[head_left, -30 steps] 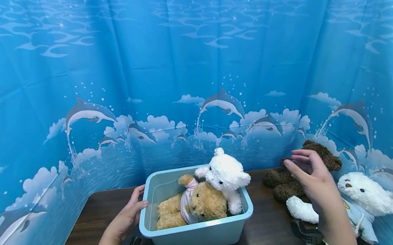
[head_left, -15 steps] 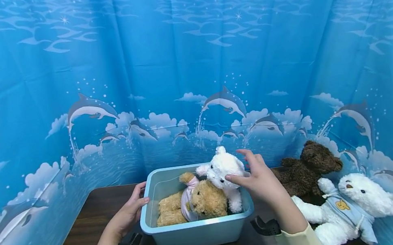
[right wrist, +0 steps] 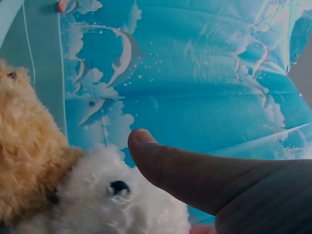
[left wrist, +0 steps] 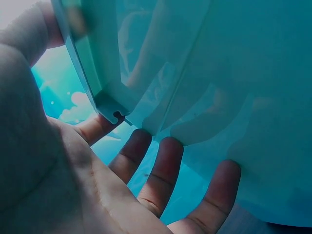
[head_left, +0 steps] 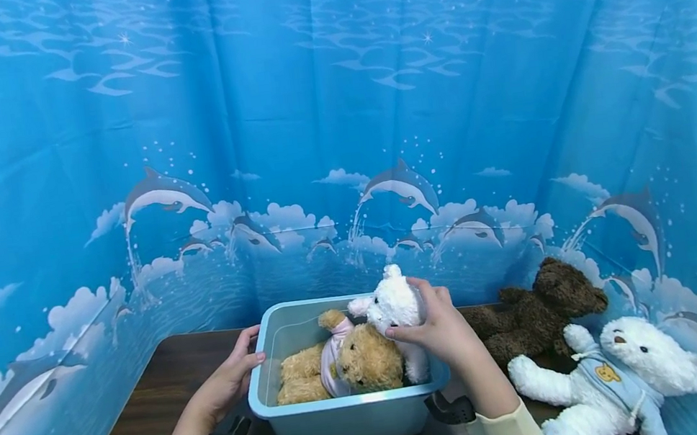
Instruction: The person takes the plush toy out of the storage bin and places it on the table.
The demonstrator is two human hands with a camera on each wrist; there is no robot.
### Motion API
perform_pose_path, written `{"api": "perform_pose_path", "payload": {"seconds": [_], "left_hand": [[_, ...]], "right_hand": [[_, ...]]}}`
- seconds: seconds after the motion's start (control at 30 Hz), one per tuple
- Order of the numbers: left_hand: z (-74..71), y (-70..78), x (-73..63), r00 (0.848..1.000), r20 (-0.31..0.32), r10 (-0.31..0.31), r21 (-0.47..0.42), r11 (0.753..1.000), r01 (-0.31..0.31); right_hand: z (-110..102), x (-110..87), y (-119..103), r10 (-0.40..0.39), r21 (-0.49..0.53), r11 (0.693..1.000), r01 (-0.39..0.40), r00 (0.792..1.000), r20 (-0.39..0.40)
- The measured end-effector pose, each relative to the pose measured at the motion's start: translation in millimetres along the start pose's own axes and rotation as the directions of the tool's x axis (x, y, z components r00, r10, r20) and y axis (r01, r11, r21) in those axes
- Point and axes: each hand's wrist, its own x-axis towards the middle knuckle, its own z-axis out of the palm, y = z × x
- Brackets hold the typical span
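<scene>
A light blue plastic bin (head_left: 347, 421) stands on the table with two plush toys in it. My left hand (head_left: 236, 369) holds its left end; in the left wrist view the thumb lies over the rim and several fingers (left wrist: 165, 161) touch the outer wall. Inside, a tan teddy bear (head_left: 369, 360) in a pale pink top lies on its back. A white plush toy (head_left: 392, 306) leans at the bin's right end, its head above the rim. My right hand (head_left: 436, 319) grips that head, thumb in front; the right wrist view shows the thumb beside the toy's eye (right wrist: 119, 186).
Right of the bin lie a dark brown teddy bear (head_left: 545, 306) and a white teddy bear (head_left: 652, 354) in a light blue hoodie. The dark wooden table (head_left: 143, 409) meets a blue dolphin-print curtain (head_left: 287, 145) behind and at both sides.
My right hand has moved left from above the toys on the right to the white plush toy in the bin, and its fingers have closed around the head. The left hand stays put.
</scene>
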Motion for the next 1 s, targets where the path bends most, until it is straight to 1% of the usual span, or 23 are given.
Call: {"api": "perform_pose_path", "payload": {"seconds": [0.1, 0.2, 0.4, 0.6, 0.67, 0.83, 1.0], "left_hand": [[0.6, 1.1, 0.7, 1.0, 0.015, 0.009, 0.0, 1.0, -0.009], [1.4, 2.3, 0.5, 1.0, 0.015, 0.008, 0.003, 1.0, -0.008], [1.9, 1.5, -0.7, 1.0, 0.003, -0.004, -0.002, 1.0, 0.004], [3.5, -2.1, -1.2, 1.0, -0.004, -0.014, -0.01, 1.0, 0.014], [3.8, -2.8, -1.4, 1.0, -0.006, -0.013, -0.006, 1.0, 0.013], [3.4, -1.4, -2.4, 1.0, -0.006, -0.015, 0.006, 1.0, 0.015], [0.6, 2.0, -3.4, 1.0, -0.003, -0.008, 0.015, 1.0, 0.008]], "right_hand": [[3.0, 0.2, 0.6, 0.027, 0.039, 0.999, -0.026, 0.999, -0.019], [6.0, -1.2, 0.2, 0.029, 0.064, 0.998, -0.026, 0.998, -0.049], [18.1, -5.9, 2.8, -0.018, 0.057, 0.998, 0.023, 0.997, -0.077], [29.3, -7.0, 10.5, -0.056, 0.114, 0.991, 0.063, 0.997, -0.061], [31.7, -7.4, 12.6, -0.083, 0.1, 0.991, 0.089, 0.995, -0.062], [33.3, -9.6, 14.4, -0.129, -0.003, 0.992, 0.129, 0.988, -0.087], [32.9, -13.2, 11.4, -0.207, -0.075, 0.977, 0.199, 0.971, -0.12]]}}
